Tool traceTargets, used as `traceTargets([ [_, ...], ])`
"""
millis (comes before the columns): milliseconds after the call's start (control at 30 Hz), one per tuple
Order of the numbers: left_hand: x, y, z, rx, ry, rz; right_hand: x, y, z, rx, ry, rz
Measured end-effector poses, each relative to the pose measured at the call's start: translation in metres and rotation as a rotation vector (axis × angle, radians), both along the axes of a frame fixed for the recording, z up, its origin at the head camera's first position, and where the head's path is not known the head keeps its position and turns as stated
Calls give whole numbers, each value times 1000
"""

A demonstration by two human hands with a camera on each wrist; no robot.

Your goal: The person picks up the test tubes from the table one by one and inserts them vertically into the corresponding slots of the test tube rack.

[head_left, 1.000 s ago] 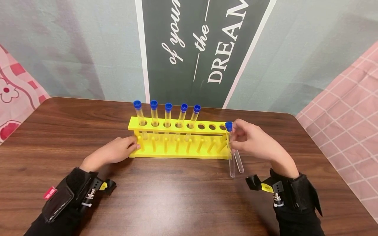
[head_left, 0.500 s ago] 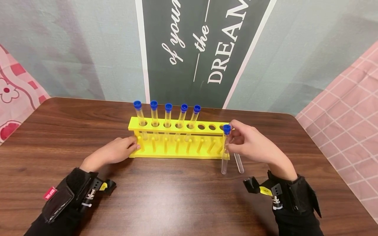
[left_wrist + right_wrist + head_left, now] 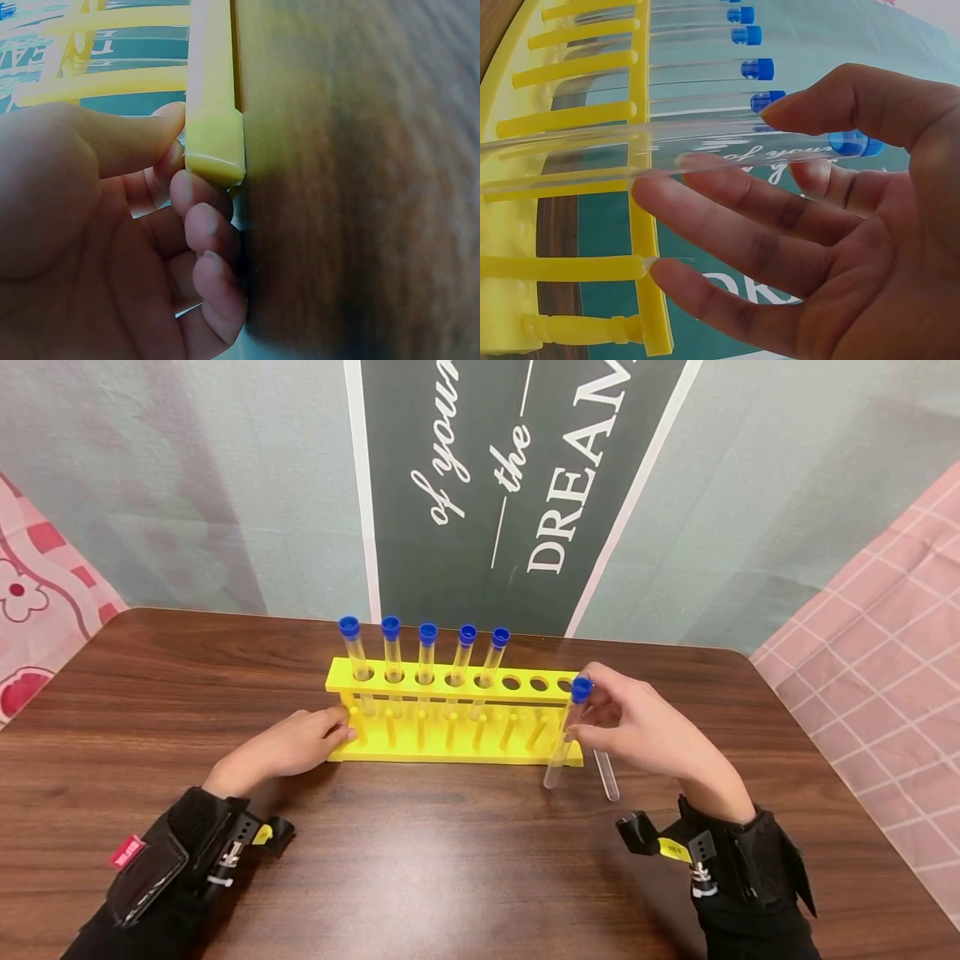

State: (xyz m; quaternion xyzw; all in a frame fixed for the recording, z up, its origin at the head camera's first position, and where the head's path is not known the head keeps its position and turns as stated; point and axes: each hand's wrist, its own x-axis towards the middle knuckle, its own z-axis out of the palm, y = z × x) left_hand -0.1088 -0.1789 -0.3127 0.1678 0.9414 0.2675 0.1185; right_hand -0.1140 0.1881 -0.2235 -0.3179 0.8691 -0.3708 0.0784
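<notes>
A yellow test tube rack (image 3: 450, 754) stands on the table, with several blue-capped test tubes (image 3: 427, 652) in the holes from its left end. My left hand (image 3: 300, 743) grips the left end of its base; in the left wrist view the thumb lies along the base end (image 3: 215, 146) and the fingertips are at its end and side. My right hand (image 3: 648, 722) holds another blue-capped test tube (image 3: 556, 764) in front of the rack's right end. This tube leans, its bottom toward the left. In the right wrist view it runs between thumb and fingers.
A further clear test tube (image 3: 607, 777) lies on the table behind my right hand, its upper part hidden. Holes at the rack's right end (image 3: 538, 682) hold no tubes. The wooden table (image 3: 450, 877) meets a printed cloth backdrop (image 3: 285, 485) at the back.
The tube in my right hand has moved left and tilted, its bottom end swinging left and up in the head view. The right hand shifted slightly left. My left hand has stayed put.
</notes>
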Motion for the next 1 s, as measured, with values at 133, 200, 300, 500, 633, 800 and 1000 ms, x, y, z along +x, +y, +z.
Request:
traceTargets([
  [133,-1,-1,-2,-11,10,5,2,-1,2,-4,21,-2],
  [200,-2,-1,-3,-9,10,5,3,-2,2,-8,39,3],
  [300,-1,-1,-2,-6,6,5,5,-3,3,-15,75,10],
  [500,-1,-1,-2,-5,3,3,8,-7,3,-14,98,3],
  [633,-1,-1,-1,-5,0,0,9,-10,2,-3,130,-4],
  [800,-1,-1,-1,-5,5,-3,11,-14,1,8,168,-11],
  [1000,-2,-1,-2,-10,15,-7,12,-17,0,14,181,-19],
])
